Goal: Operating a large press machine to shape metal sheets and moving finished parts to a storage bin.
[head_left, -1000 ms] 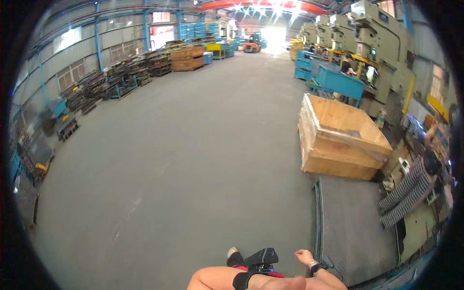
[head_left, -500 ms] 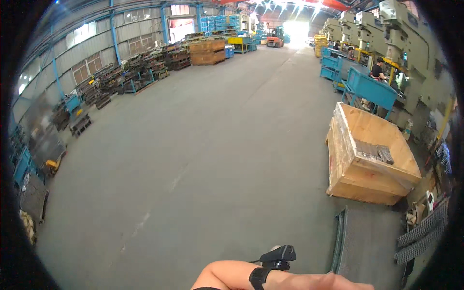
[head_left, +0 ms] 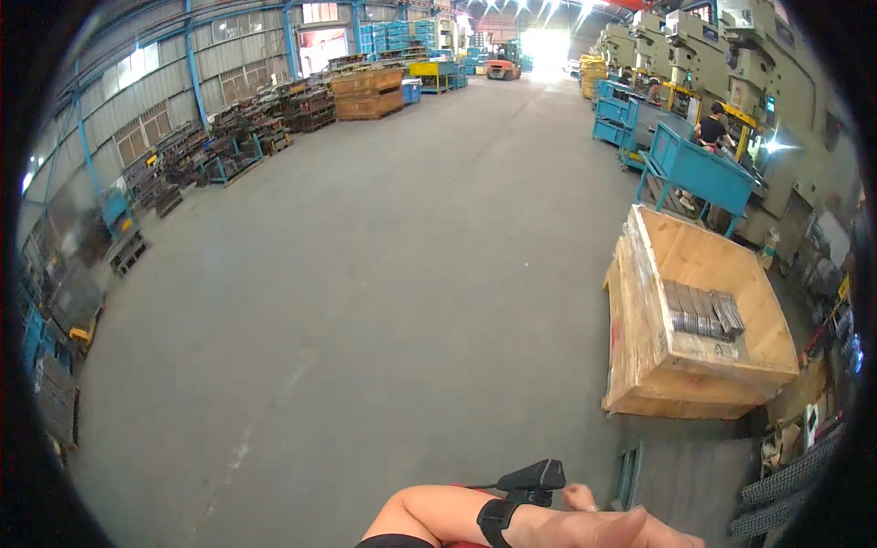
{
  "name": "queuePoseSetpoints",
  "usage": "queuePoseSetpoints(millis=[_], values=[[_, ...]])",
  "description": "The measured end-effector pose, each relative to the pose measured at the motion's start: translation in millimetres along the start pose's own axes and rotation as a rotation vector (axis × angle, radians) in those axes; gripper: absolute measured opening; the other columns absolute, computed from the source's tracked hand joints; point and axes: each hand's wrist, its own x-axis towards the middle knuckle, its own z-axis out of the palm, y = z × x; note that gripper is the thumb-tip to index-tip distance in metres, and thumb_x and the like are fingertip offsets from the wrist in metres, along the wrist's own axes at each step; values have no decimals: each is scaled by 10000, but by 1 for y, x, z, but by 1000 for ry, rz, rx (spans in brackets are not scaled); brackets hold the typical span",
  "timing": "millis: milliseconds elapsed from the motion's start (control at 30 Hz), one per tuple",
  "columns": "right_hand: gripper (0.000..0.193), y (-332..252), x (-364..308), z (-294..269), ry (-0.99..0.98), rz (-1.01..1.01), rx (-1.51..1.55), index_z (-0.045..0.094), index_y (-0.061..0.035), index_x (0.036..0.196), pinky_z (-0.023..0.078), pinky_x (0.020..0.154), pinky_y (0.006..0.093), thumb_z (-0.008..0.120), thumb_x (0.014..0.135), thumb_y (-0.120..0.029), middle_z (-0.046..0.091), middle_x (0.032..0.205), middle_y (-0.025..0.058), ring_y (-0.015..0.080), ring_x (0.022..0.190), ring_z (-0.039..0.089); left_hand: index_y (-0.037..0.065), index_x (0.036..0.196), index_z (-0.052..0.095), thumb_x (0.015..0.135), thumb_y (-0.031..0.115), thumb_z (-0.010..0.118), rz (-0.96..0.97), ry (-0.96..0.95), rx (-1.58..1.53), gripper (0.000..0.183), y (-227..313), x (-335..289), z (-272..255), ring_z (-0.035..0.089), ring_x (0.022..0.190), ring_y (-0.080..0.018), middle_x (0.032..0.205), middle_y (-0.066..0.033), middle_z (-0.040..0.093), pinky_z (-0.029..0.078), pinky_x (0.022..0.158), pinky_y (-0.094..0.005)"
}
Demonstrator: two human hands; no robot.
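Note:
My left forearm crosses the lower edge from left to right, with a black strap (head_left: 496,521) round the wrist. A small black device (head_left: 534,479) sits beside the strap. My left hand (head_left: 621,530) reaches rightward, thumb on top. What shows of its fingers looks stretched out, and nothing is visible in it; the lower edge cuts it off. Just beyond the device, a small part of another hand, apparently my right hand (head_left: 578,498), peeks out. Its fingers are mostly hidden. Nearest to the hands is a grey metal surface (head_left: 690,470) low on the right.
A wooden crate (head_left: 699,379) holding stacked metal parts (head_left: 699,310) stands on the right. Beyond it are a blue bin (head_left: 703,173), a person (head_left: 711,128) and large presses (head_left: 740,82). Racks and wooden boxes (head_left: 365,96) line the left. A forklift (head_left: 502,66) is far ahead.
The crate and the grey surface sit lower in view, and the crate's contents show more fully. Part of another hand has come into sight beside the black device.

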Motion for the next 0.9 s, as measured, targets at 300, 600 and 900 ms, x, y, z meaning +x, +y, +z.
queuePoseSetpoints(millis=[300,600,900], values=[[218,-170,152,-51,-70,-193,23,655,-79,922,472,713,311,558,792,-225,645,785,79,159,753,604,-60,986,527,781,687,388,109,118,64,786,121,-65,-126,509,871,-202,936,-110,506,392,773,-321],[341,-119,197,-68,-142,142,-112,656,-76,922,468,745,399,501,688,-270,645,884,140,313,842,606,6,933,550,874,315,530,-195,902,66,314,225,-120,-306,582,729,-146,857,-79,582,485,677,-257],[284,-64,300,-37,-194,318,-63,665,-76,842,474,644,414,533,655,-244,647,806,155,320,750,614,83,836,561,870,250,534,-592,1257,476,172,214,-259,-630,523,652,-98,720,3,563,414,588,-235]])
